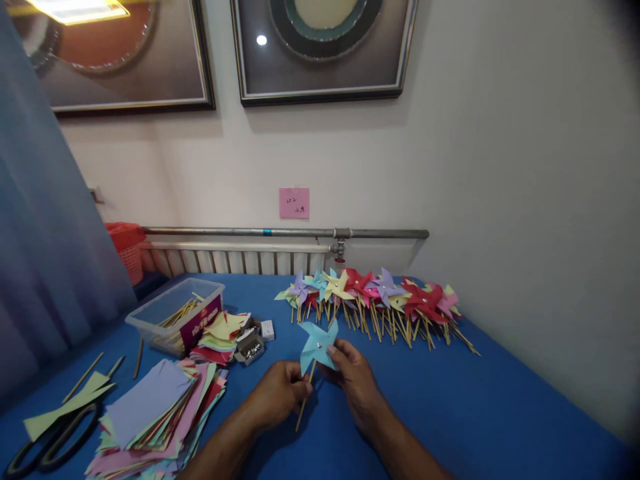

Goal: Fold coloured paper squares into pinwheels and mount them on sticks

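A light-blue paper pinwheel (313, 345) on a thin wooden stick is held up above the blue-covered table. My left hand (281, 395) pinches the stick below the paper blades; the stick's lower end pokes out beneath my fingers. With its thumb on the right-hand blade, my right hand (356, 381) grips the pinwheel's edge, its other fingers partly hidden behind the paper. A small silvery pin shows at the pinwheel's centre. Beyond my hands lies a long row of finished-looking pinwheels (387, 287) in red, purple, yellow and pink, their sticks pointing toward me.
Stacked coloured paper (150, 400) lies at the left, beside black-handled scissors (67, 433). Behind it stand a clear plastic box (145, 323) of sticks, cut paper pieces (220, 333) and a small open box of metal pins (250, 348). A radiator (235, 260) and wall bound the back.
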`<state>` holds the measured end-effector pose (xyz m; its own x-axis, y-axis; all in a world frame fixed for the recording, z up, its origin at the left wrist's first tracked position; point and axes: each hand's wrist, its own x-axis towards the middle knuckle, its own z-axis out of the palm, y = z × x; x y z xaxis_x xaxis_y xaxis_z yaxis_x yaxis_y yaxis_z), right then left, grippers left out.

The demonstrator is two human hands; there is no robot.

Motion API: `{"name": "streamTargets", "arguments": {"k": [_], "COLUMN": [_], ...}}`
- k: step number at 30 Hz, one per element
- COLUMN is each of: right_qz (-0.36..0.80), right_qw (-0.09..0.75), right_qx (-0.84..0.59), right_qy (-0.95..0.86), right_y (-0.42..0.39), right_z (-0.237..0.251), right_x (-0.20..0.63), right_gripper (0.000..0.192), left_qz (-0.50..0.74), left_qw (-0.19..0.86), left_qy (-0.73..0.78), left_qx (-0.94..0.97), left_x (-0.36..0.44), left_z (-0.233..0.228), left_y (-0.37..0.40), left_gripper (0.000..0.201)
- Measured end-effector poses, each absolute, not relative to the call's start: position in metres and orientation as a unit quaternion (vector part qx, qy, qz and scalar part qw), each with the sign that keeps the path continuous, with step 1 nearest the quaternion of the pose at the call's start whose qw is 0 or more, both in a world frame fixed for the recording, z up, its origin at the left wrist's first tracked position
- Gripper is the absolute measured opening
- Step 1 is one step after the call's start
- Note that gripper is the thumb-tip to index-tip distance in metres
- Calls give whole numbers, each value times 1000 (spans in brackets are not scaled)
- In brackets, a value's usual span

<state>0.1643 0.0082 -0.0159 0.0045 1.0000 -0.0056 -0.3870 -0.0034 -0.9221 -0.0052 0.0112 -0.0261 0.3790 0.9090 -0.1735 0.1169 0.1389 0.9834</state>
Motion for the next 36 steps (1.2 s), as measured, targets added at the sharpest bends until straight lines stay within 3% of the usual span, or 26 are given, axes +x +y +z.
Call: {"name": "streamTargets", "arguments": {"k": [9, 16, 20, 36], "right_qz": [599, 544, 519, 484], "right_qw": [587, 527, 533, 548], "right_qx": [-409, -413, -428, -470], "right_qy": [-360, -505, -514, -495], "right_y": [9, 9, 9, 3], "right_z": [-34, -40, -40, -34], "right_x": [157, 154, 153, 150], "right_gripper": [46, 29, 28, 29], "left_qz": [391, 401, 401, 443], "left_qw": [576, 587, 589, 555], "left_qy": [494, 483, 481, 499], "left_qx": [520, 511, 510, 497], "left_x": [-1, 2, 4, 3], "left_z": [-20, -17, -16, -20], "left_y": [14, 12, 11, 15], "left_gripper": [38, 43, 44, 38]}}
